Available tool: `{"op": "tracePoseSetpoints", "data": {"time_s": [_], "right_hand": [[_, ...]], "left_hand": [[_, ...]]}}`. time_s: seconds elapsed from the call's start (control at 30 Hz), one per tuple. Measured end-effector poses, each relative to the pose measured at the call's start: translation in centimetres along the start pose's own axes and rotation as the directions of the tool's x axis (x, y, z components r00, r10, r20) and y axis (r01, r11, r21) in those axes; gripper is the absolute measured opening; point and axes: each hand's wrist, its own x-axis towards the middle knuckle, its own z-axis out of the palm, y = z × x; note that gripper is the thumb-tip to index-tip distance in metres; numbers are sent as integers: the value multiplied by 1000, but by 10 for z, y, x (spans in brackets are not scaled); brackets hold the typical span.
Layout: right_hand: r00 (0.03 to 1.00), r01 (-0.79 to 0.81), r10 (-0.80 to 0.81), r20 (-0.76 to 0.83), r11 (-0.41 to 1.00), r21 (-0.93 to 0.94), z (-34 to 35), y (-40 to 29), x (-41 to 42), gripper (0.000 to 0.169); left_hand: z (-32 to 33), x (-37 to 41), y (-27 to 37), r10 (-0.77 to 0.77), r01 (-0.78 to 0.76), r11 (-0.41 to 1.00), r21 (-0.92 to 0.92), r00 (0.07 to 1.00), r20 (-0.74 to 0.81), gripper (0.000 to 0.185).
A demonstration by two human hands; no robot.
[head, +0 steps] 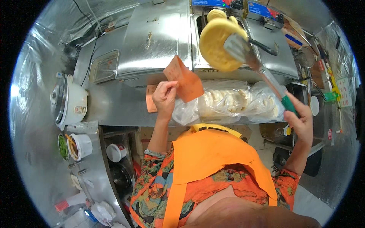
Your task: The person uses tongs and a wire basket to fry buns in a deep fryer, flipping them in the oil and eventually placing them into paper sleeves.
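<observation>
My left hand [165, 97] pinches an orange paper sleeve [185, 81] by its lower left edge; the sleeve gapes at the top. In my right hand [301, 119] are metal tongs [272, 82] with a green grip. Their blurred tips hold a round golden flatbread [212, 45] up over the open deep fryer [196, 54]. Behind it, more golden pieces [216, 14] show at the fryer basket. Below my hands lies a clear plastic bag [186, 112] with a row of pale dough rounds [225, 99] inside. More orange paper sleeves [151, 104] rest beside my left wrist.
A metal lid [154, 42] covers the section left of the open fryer. To the left stand a white rice cooker [75, 98], a white tub [85, 146] and a bowl of chopped greens [62, 146]. A wire skimmer [306, 57] and other utensils line the right wall.
</observation>
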Motion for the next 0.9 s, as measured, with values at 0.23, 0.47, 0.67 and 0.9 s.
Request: {"op": "tracePoseSetpoints", "data": {"time_s": [0.23, 0.47, 0.67, 0.9], "right_hand": [[981, -21, 27, 192, 999, -34, 29, 14, 19, 49], [952, 168, -121, 281, 975, -148, 40, 26, 35, 49], [933, 85, -40, 359, 990, -110, 60, 25, 42, 49], [906, 180, -110, 410, 974, -137, 80, 34, 39, 48]], "left_hand": [[-5, 3, 12, 42, -45, 997, 60, 998, 39, 11], [-18, -1, 13, 32, -39, 985, 167, 998, 46, 13], [-16, -12, 10, 155, -192, 944, 266, 976, 155, 28], [0, -9, 27, 75, -270, 774, 573, 937, 341, 134]]}}
